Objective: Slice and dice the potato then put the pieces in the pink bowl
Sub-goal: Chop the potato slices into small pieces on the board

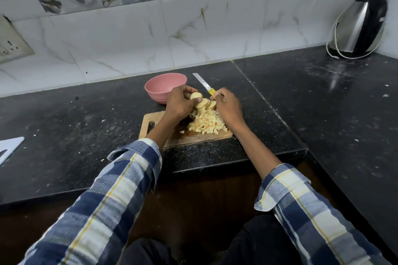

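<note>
My left hand point(179, 101) pinches one round potato slice point(196, 95) lifted off a short fanned row of slices point(206, 103) at the far end of the one wooden cutting board point(155, 121), while my right hand point(227, 104) grips the yellow handle of the single knife point(203, 84), blade pointing away past the board's far edge. One heap of diced potato point(207, 126), too many cubes to count, lies on the board nearer me. The one pink bowl point(164, 86) stands just beyond the board's far left corner, and one kettle point(361, 28) sits well off to the board's far right.
</note>
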